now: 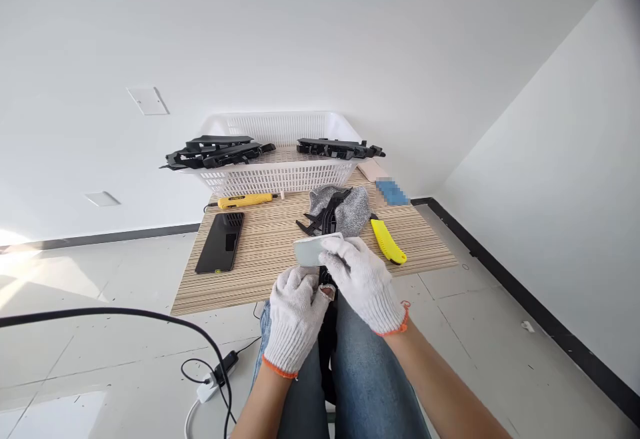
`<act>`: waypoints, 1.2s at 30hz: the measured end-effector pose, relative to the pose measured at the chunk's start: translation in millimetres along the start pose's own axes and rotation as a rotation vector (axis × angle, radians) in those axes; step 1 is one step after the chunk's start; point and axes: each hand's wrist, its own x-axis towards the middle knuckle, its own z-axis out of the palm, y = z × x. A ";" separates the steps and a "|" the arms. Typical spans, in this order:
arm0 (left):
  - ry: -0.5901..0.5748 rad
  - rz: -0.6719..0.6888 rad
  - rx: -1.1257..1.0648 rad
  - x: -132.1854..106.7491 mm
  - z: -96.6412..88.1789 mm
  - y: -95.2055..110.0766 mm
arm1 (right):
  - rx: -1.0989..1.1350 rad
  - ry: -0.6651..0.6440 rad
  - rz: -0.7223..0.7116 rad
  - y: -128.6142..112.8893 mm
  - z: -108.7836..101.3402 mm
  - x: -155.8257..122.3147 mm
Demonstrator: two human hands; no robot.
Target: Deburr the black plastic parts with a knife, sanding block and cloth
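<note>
Both of my hands wear white knit gloves with orange cuffs. My left hand point(296, 316) is closed around the near end of a long black plastic part point(329, 220), its thumb showing through a hole in the glove. The part runs forward over the table's near edge onto a crumpled grey cloth point(356, 211). Between the thumb and fingers of my right hand point(361, 286) is a flat, pale grey-green sheet point(307, 252), perhaps sandpaper, held across the black part. Whether the sheet touches the part is hidden.
A white plastic basket point(280, 178) with several black plastic parts point(235, 152) stands at the table's back. On the wood-grain table point(265, 252) lie a yellow pen-shaped tool point(245, 200), a black phone point(220, 242) and a yellow-handled cutter point(387, 240). A black cable point(150, 312) arcs at left.
</note>
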 end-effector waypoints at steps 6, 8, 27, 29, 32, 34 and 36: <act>-0.002 -0.001 -0.022 0.0 -0.1 0.2 | 0.036 0.061 -0.004 3.5 -1.9 -0.6; 0.003 -0.009 -0.023 -0.2 0.1 0.0 | 0.044 -0.025 -0.013 5.0 -6.3 0.3; 0.011 -0.018 -0.043 -1.4 0.8 -0.9 | -0.005 0.107 0.098 -4.2 -24.7 27.8; 0.008 -0.021 -0.034 -1.1 0.4 -0.9 | -0.045 0.106 0.106 -6.6 -20.6 43.7; -0.001 -0.016 -0.015 -0.8 -0.3 -1.1 | -0.087 0.149 0.135 -7.3 -16.5 54.7; -0.002 -0.006 -0.007 -0.6 -0.6 -1.3 | -0.101 0.063 0.101 -6.3 -13.7 53.0; 0.001 -0.004 -0.006 -0.6 -0.6 -1.5 | -0.099 0.065 0.133 -3.8 -11.5 48.8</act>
